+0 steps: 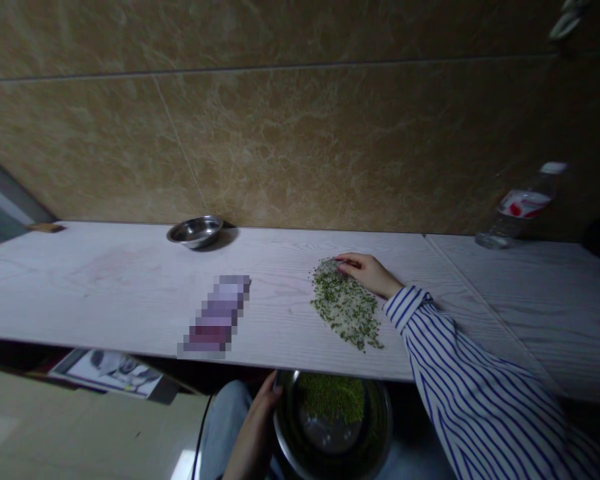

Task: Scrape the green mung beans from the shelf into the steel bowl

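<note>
On the pale wood-grain tabletop lies a spread of small green beans (347,310) mixed with white grains that look like rice. My right hand (367,272), in a blue-striped sleeve, reaches over the far end of this spread. Its fingers are drawn together near the thumb, down at the grains; what is between them is too small to name. Below the table's front edge, my left hand (265,403) grips the left rim of a steel bowl (383,433) on my lap. Green beans (333,399) cover part of the bowl's bottom.
A small steel dish (196,233) stands near the wall at the left. A pixelated flat object (217,313) lies left of the grains. A clear plastic bottle (523,207) stands at the back right. Beneath the table, a shelf holds a picture-printed box (110,373).
</note>
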`<act>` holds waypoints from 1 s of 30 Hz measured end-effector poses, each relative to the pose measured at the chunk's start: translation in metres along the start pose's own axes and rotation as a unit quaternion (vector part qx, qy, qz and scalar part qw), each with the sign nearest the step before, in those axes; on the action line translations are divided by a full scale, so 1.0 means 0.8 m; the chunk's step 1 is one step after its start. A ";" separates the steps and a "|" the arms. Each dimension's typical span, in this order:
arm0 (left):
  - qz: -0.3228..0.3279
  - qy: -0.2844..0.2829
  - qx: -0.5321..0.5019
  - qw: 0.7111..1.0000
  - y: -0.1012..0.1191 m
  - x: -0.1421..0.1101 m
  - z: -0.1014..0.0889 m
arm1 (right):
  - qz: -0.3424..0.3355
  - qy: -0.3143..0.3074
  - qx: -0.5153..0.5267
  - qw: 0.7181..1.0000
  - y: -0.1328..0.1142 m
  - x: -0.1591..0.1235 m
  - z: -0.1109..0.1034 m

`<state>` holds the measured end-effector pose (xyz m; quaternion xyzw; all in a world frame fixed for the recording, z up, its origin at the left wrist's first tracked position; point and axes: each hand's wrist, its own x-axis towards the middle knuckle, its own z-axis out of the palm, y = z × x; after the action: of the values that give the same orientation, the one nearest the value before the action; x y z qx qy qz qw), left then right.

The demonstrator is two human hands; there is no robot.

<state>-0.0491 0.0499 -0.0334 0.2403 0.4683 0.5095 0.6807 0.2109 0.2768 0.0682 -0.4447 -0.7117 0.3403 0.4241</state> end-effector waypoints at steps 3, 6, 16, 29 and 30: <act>-0.002 0.006 -0.004 1.000 0.002 -0.002 0.002 | 0.005 -0.014 0.010 1.000 -0.005 -0.008 0.000; 0.001 0.023 0.004 1.000 0.004 -0.004 0.005 | 0.015 -0.044 0.031 0.998 -0.008 -0.013 0.000; 0.007 0.013 0.001 1.000 0.015 -0.010 0.019 | -0.006 0.068 0.009 0.998 0.013 0.001 0.000; 0.021 0.043 -0.024 0.999 0.024 -0.021 0.028 | 0.021 -0.042 0.049 0.998 0.002 -0.009 0.004; 0.019 0.041 -0.023 0.999 0.023 -0.021 0.027 | 0.024 -0.051 0.051 0.997 0.000 -0.011 0.003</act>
<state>-0.0393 0.0447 -0.0020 0.2123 0.4788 0.5425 0.6568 0.2110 0.2688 0.0645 -0.4216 -0.7031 0.4086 0.4011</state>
